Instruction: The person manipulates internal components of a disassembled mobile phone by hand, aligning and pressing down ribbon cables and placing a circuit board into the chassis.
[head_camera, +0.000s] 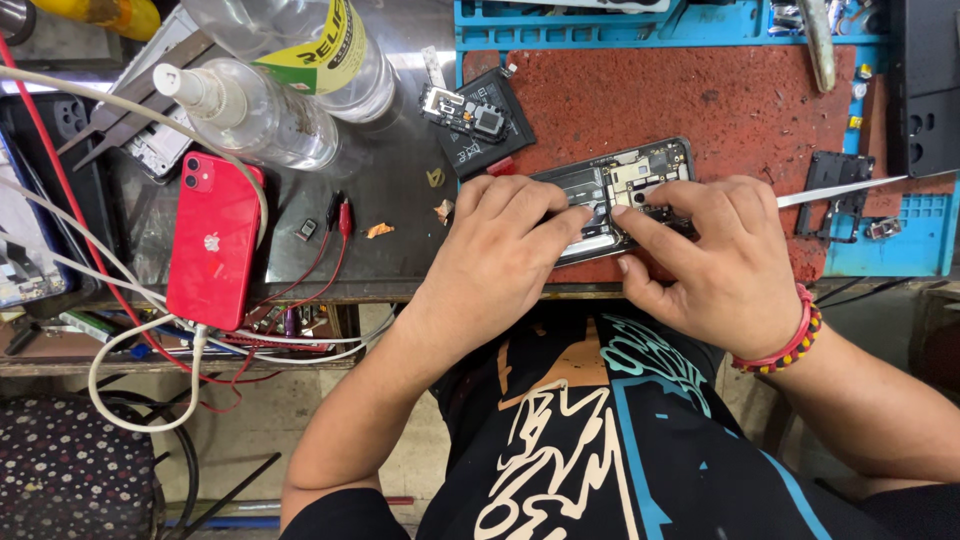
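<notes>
- Head view shows both hands pressed down on an opened phone whose back cover is off, its circuit board and metal shields exposed.
- Left hand has its fingers curled and close together, the tips resting on the phone's lower half; they press on it rather than wrap around it.
- Right hand has its index finger stretched out flat onto the phone's middle, the tip almost meeting the left fingertips; the thumb sits at the phone's near edge, and the other fingers cover its right end.
- A red and yellow beaded bracelet circles the right wrist.
- The opened phone lies tilted on a red mat, near the front edge of the table.
- Just beyond the left hand lies a black battery with a small camera board on top of it.
- A thin metal tool lies to the right of the right hand, across a black frame part.
- A blue parts tray borders the mat.
- Well to the left, a red phone lies face down, with 2 clear plastic bottles behind it.
- Red and white cables trail off the table's front edge.
</notes>
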